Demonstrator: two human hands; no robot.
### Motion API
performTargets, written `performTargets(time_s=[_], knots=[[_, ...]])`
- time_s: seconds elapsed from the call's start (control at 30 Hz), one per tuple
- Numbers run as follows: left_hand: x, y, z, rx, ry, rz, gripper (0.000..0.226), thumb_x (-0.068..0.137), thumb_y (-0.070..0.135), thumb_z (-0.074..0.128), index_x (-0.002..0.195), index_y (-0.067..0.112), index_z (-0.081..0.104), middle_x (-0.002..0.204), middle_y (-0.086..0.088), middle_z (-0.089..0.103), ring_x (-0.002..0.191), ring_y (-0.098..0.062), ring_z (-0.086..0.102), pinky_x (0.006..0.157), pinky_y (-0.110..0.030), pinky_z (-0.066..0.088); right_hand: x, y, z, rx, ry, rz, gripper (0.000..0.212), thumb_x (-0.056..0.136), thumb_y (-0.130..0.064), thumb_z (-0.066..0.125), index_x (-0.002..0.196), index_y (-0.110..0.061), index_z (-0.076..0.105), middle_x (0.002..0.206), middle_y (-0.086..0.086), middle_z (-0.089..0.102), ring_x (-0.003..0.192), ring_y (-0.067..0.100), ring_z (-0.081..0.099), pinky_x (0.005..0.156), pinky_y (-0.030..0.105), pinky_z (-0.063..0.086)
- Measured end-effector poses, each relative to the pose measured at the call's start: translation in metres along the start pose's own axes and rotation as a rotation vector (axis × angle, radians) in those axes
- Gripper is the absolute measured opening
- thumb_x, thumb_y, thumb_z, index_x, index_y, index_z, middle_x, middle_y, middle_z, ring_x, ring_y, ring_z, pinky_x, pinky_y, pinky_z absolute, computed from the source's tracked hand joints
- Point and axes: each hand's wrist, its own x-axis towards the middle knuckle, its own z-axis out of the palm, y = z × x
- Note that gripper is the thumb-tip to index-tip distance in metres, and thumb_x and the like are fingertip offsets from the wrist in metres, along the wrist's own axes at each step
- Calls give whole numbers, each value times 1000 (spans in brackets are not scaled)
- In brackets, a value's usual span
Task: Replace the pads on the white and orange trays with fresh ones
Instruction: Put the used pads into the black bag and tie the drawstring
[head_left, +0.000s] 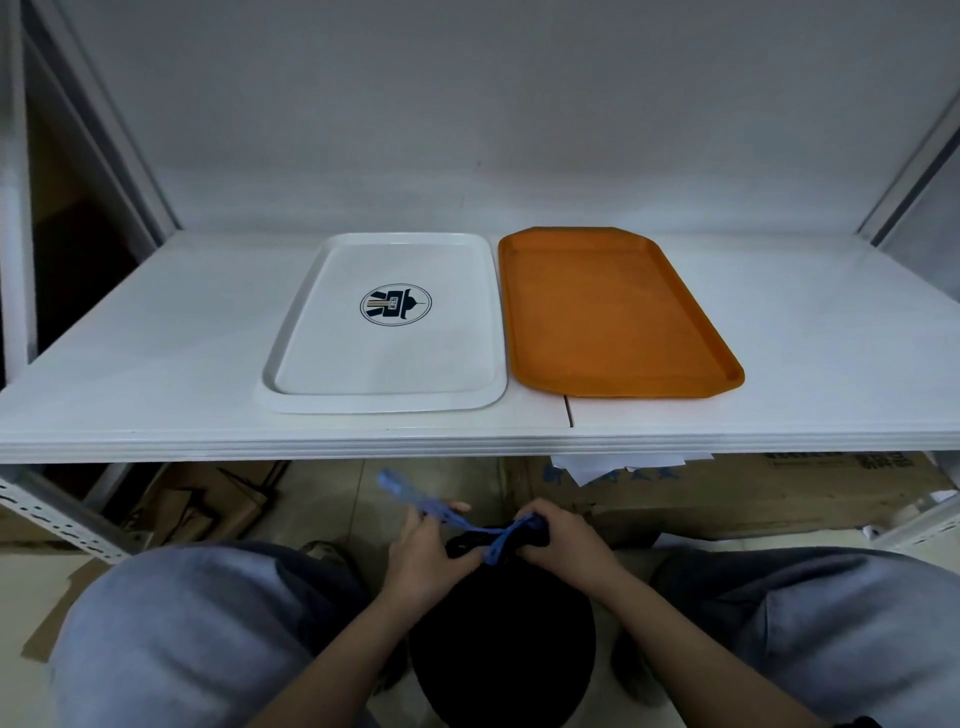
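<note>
A white tray (311, 364) with a round dark logo lies on the white shelf, and an orange tray (618, 312) lies right beside it; no pad shows on either. Below the shelf edge, a black bag (501, 644) sits between my knees. A blue drawstring (457, 519) runs across the bag's gathered neck. My left hand (423, 558) pinches one end of the string, which sticks up to the left. My right hand (558, 540) grips the other end at the bag's neck.
The white shelf (156, 338) spans the view, with metal uprights at both sides. Under it stand cardboard boxes (753, 499) and loose white paper (623, 465). My knees in grey trousers flank the bag on the tiled floor.
</note>
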Motion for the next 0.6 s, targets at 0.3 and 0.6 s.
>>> performTargets(time_s=[0.3,0.6], knots=[[-3,9,24,-469,-121,-444,8,91,5,57,85,10,57,70,-4,60,44,-2,59,44,-12,43,-4,2,-2,117,20,-38,33,82,-15,70,90,-42,52,102,-18,58,103,5,57,89,24,48],[-5,30,41,-600,-297,-322,40,94,-15,36,128,2,47,111,-14,54,78,-8,54,57,-8,46,-5,4,-3,127,-1,-60,31,79,-8,70,88,-34,54,101,-10,60,96,1,57,78,8,43]])
